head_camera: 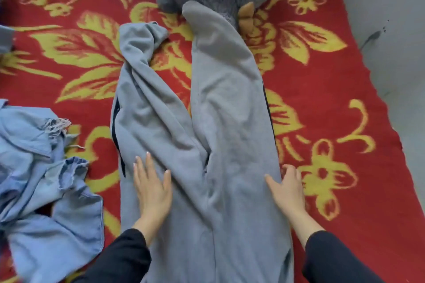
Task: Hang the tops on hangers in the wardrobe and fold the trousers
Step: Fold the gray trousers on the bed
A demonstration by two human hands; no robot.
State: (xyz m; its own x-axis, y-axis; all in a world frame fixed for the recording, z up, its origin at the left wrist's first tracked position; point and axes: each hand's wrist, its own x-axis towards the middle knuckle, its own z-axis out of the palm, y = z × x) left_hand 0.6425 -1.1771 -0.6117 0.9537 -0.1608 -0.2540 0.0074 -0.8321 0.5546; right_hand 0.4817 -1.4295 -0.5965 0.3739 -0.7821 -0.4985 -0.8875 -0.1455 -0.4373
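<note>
Left of the fingers lies a crumpled blue denim garment (46, 179). The left hand (153, 190) presses flat, fingers spread, on the twisted leg of grey trousers (225, 110) laid along a red floral blanket (345, 99). The right hand (287, 190) curls at the outer seam, grip unclear. Untwist that leg before folding.
</note>
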